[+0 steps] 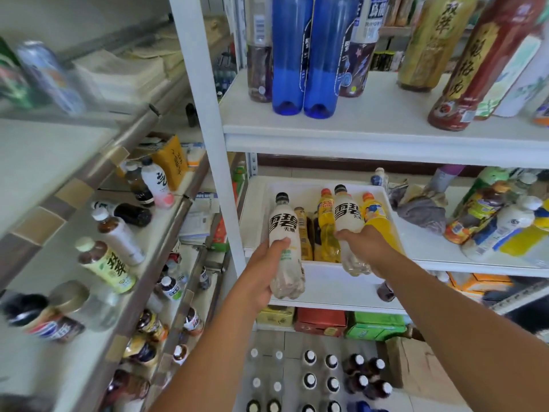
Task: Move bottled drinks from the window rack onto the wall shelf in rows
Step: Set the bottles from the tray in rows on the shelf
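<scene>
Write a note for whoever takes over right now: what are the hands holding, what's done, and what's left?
Left hand: grips a white black-capped bottle at the tray's front left.
Right hand: grips a matching bottle, next to an orange bottle.
Done: yellow bottles are in the white tray on the wall shelf.
Left: set both bottles down in rows. Many more are on the window rack.
</scene>
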The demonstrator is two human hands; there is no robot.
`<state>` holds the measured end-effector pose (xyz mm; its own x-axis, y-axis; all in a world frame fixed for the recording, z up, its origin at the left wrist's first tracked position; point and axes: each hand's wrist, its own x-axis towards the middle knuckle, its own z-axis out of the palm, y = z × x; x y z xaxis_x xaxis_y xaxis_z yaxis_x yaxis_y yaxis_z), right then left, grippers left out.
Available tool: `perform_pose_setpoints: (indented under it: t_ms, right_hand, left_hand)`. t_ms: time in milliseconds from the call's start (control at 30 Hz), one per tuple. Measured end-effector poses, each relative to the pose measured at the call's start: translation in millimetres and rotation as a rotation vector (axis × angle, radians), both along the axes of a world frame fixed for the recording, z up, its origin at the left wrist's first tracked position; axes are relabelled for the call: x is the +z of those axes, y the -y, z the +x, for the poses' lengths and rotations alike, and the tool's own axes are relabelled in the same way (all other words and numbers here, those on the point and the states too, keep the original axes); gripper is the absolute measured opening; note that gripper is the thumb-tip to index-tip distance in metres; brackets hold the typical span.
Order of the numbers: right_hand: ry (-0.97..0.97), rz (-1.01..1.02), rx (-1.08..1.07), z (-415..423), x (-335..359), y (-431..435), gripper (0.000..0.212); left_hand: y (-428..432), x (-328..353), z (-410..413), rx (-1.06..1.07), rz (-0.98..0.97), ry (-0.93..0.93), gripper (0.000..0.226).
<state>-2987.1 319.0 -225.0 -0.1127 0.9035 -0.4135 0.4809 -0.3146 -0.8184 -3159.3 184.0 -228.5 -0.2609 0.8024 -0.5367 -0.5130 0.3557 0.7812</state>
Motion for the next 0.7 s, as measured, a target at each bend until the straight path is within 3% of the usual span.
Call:
perform_pose_setpoints:
  t_ms: [67, 167, 233, 433, 533, 700]
  right_hand:
    - [-0.085, 0.012, -0.003, 1.5, 5.1, 18.1, 0.044]
    - [-0.201, 0.041, 0.048, 6.2, 14.6, 50.7, 0.024]
    - [-0.245, 0.063, 0.080, 12.2, 17.3, 72.1, 0.027]
    - [-0.280, 0.153, 0.257, 28.6, 11.2, 121.0, 0.049]
    - [-0.289, 0.226, 0.342, 29.0, 14.9, 139.8, 0.051]
    - [-0.375, 0.294, 0.457, 11.1, 33.3, 175.6, 0.052]
  left_hand:
    - [10.3, 6.9, 12.4, 0.015, -0.002, 0.029, 0.036]
    - [27.9, 19.6, 34.1, 0.027, -0.038, 0.107, 0.033]
    - [43.4, 22.5, 48.2, 0.061, -0.045, 0.136, 0.034]
    - [91.3, 11.4, 79.3, 0.253, 0.001, -0.047, 0.079]
    - [117.3, 21.7, 86.7, 0.361, 0.063, -0.143, 0.049]
    - [166.4, 48.7, 88.3, 0.536, 0.169, -0.331, 0.044]
